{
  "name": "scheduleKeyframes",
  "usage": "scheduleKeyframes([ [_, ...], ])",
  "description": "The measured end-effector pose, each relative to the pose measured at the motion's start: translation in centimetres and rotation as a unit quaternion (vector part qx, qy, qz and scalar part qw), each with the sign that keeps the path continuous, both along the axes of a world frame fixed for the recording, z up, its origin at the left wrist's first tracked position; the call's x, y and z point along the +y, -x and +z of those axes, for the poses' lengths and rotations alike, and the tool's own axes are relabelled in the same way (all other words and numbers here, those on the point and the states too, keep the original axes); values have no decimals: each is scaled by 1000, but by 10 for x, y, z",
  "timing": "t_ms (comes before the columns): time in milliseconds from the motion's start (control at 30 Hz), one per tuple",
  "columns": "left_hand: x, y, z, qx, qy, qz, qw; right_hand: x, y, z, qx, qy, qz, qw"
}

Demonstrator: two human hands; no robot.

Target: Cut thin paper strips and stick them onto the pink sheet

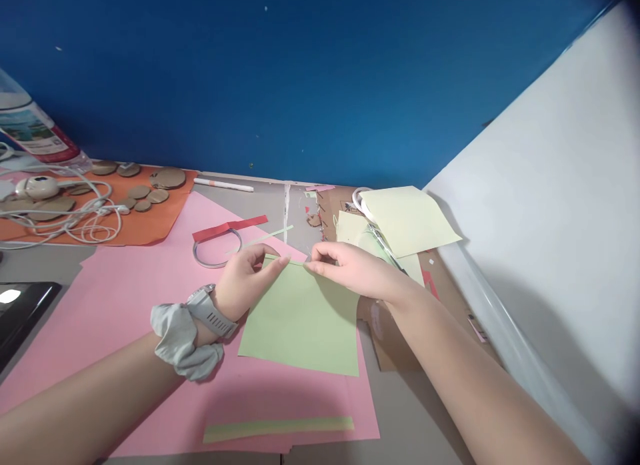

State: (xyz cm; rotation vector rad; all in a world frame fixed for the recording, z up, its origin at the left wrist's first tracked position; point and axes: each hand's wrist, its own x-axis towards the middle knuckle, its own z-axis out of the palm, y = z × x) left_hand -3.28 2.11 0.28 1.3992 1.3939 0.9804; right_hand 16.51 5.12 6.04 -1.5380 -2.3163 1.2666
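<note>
Landmark: the large pink paper sheet (125, 305), flat on the desk. Behind it is a blue wall (300, 71), and off its right side a big white rolled sheet (550, 218) slopes up. At its far-left corner lies an orange paper sheet (150, 228) carrying brown cardboard discs (167, 178) and a tangle of white earphone cable (75, 218). The pale green paper square (305, 321) lies on the pink sheet's right half, near its right edge. Just off that edge is a brown cardboard piece (395, 348), with pale yellow paper sheets (405, 218) beyond it. The left hand (245, 278), with a grey wristwatch (213, 311) and grey scrunchie (185, 341) on the wrist, grasps the green square's far edge in a thumb-and-forefinger pinch. The right hand (350, 268) pinches the same edge just beside it, and the fingertips nearly meet. A thin green paper strip (277, 428) lies along the pink sheet's near edge, and a red paper strip (230, 229) near its far edge. My read: a narrow fold or crease is being started along that far edge. To do it well, keep both pinches level and set the middle first. Then run the fingers outward to the corners, with the rest of the square flat on the pink sheet. Uneven pinch depth would likely skew the line.
</note>
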Motion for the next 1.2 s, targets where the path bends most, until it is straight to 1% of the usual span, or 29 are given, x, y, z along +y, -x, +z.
scheduleKeyframes([
  [133, 1, 0, -2, 28, -11, -2, 1000, -2, 1, 0, -9, -2, 1, 1000],
  [267, 3, 0, -5, 14, -11, -6, 1000, 0, 0, -1, -8, -5, 4, 1000],
  [433, 3, 1, -8, -8, 4, 8, 1000, 4, -3, -2, 11, -3, 9, 1000],
  [633, 1, 2, -8, 20, -28, 9, 999, 5, -3, -2, 45, -12, 25, 999],
  [733, 0, 3, -7, 17, -38, 27, 999, 6, -6, 1, 43, -7, 19, 999],
  [800, 0, 4, -6, 7, -56, 50, 997, 8, -10, 3, 30, 2, 3, 1000],
  [900, 0, 5, -5, -10, -95, 87, 992, 10, -17, 6, 9, 29, -3, 1000],
  [967, 1, 5, -6, -28, -103, 104, 989, 11, -22, 8, -4, 41, -12, 999],
  [1033, 1, 5, -7, -55, -92, 102, 989, 11, -25, 9, -17, 11, -32, 999],
  [1100, 2, 4, -9, -75, -106, 101, 986, 10, -26, 10, -32, -55, -41, 997],
  [1167, 1, 3, -10, -59, -166, 124, 977, 8, -24, 11, -45, -120, -33, 991],
  [1200, 1, 2, -10, -28, -206, 141, 968, 7, -22, 11, -44, -143, -21, 989],
])
